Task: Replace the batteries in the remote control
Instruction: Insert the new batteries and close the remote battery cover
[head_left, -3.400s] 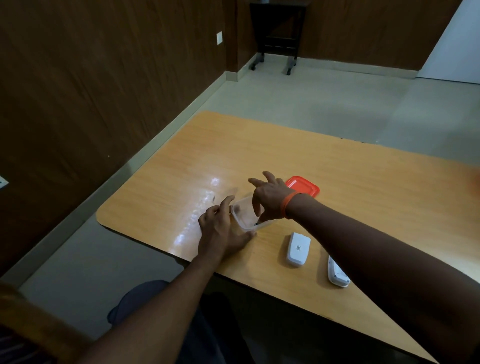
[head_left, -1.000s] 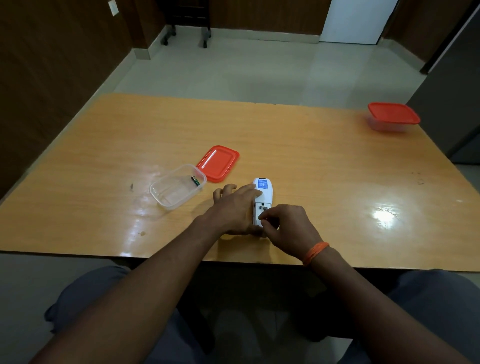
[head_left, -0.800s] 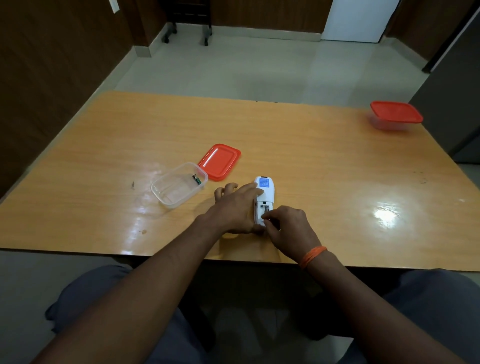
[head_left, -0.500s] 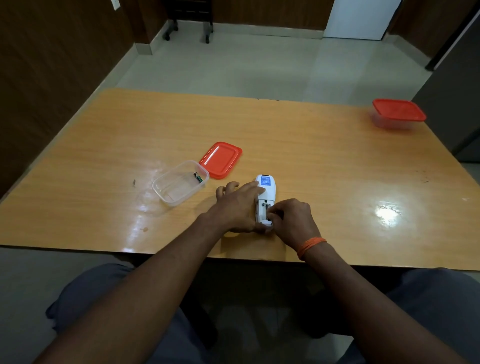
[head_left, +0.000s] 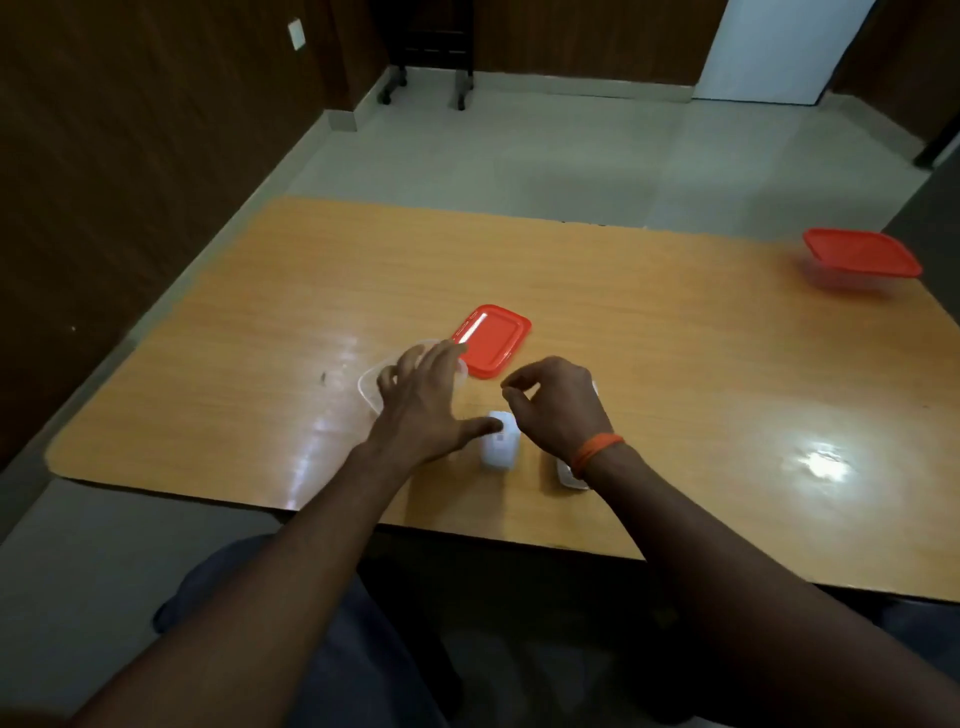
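Head view: both hands have come off the remote control (head_left: 571, 475), which is now lying largely hidden beneath the right wrist. The left hand (head_left: 423, 402) is spreading wide over the clear container (head_left: 370, 387), holding nothing. The right hand (head_left: 558, 402) is pinching narrowly; contents cannot be told. The battery cover (head_left: 500, 441) is lying between the hands. Judgement: fetching the next battery.

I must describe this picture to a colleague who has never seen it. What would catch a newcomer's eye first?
First, the two hands at the near middle of the table: the left hand spread over a clear box, the right hand with fingers curled, above a white cover. Next, the red lid lying just beyond them. Then a closed box with a red lid at the far right corner.
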